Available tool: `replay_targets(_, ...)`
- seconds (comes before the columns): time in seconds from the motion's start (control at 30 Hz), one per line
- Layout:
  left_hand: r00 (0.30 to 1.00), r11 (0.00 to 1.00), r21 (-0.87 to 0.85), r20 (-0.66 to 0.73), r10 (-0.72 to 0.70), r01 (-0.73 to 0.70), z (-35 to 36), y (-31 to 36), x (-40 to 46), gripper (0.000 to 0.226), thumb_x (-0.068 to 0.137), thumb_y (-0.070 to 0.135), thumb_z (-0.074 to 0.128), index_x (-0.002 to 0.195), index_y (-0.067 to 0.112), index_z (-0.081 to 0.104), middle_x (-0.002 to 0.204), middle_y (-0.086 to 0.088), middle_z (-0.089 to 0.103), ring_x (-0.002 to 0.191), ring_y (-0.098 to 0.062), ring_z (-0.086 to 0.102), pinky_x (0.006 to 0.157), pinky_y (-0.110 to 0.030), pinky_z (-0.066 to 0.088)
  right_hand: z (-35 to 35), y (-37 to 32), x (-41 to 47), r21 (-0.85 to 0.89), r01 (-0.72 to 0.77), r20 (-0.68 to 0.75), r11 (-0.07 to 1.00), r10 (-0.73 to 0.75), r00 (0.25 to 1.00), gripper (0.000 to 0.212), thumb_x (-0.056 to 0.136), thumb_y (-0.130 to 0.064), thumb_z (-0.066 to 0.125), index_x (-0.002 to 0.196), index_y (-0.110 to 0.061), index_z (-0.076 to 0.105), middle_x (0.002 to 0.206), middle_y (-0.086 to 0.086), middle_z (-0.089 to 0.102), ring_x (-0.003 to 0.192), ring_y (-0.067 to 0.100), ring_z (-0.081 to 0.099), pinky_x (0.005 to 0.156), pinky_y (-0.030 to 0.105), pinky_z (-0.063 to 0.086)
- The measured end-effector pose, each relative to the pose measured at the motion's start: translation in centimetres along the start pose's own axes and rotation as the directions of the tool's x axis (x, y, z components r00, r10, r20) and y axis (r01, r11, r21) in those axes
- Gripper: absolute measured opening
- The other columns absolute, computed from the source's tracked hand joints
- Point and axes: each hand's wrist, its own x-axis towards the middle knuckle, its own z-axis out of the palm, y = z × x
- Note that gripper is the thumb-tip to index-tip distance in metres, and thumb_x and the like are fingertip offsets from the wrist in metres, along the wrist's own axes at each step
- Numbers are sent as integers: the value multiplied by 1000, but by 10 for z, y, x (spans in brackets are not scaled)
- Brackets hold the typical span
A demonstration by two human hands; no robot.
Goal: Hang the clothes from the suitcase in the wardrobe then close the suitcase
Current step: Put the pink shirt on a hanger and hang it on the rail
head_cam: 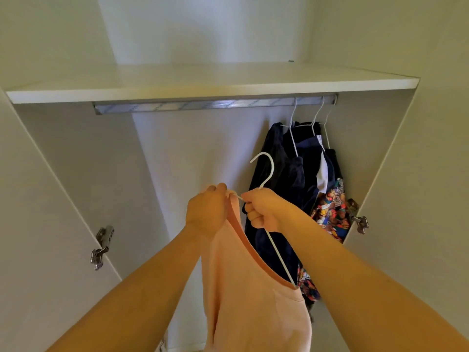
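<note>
Hands up in front of the open wardrobe, both busy w/ one garment: right hand (264,212) is fisted round the white hanger (266,174) just under its hook, prob. so the hook stays upright and free to catch the rail; left hand (206,210) pinches the neckline of the peach top (251,288) at the hanger's near shoulder, looks like it's seating the fabric so it won't slide off. Top hangs down between the forearms, far shoulder already over the hanger's lower arm. Hook sits well below the rail (203,105), pointing left. Rail runs right under the shelf (203,85), so little gap above it; hook will likely need to come in from the front, not from above. Dark clothes (284,179) and a printed piece (330,207) are bunched at the rail's right end on 3 hangers; left and middle of rail are bare, plenty of room there. Door hinges (102,246) stick out low on both sides, clear of the lift path. Suitcase not in view.
</note>
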Motion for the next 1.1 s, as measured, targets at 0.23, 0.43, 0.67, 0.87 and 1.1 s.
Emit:
replay_targets(0.23,932,628,-710,112,-345,318,25,-2,68,44,102,26,44,59,18,47,58,3,48,56,-13,46,52,-26,33,-16,-29,58,-36,14,82,999,-11,997,33,96,-7,41,67,-19,34,51,-3,27,44,11,17,41,23,15)
replay_targets(0.43,818,535,-620,408,-405,574,32,-8,100,23,99,20,41,93,11,61,78,-9,60,68,-24,58,60,-32,49,-31,-45,103,81,0,73,997,-5,997,34,95,-6,41,66,-20,32,48,-4,26,38,9,16,37,21,14)
replay_targets(0.67,425,701,-274,904,-46,658,39,-4,75,39,86,37,57,119,18,62,109,-3,69,98,-22,66,92,-42,53,-28,-69,153,184,-8,57,983,-3,998,30,97,-10,41,68,-17,40,47,-3,31,35,8,22,34,20,19)
replay_targets(0.87,416,632,-341,909,33,696,52,0,74,45,87,46,57,126,23,57,116,-1,66,102,-22,65,89,-42,55,-17,-93,182,212,9,-1,977,-9,1000,19,100,-19,49,82,-12,46,60,2,32,48,13,29,44,24,28)
replay_targets(1.1,602,602,-398,779,-175,692,64,17,87,41,93,11,40,134,17,43,123,-8,57,107,-29,58,85,-40,56,-14,-111,200,328,13,62,945,-36,997,21,100,-24,53,84,-11,50,75,7,44,67,20,52,62,31,48)
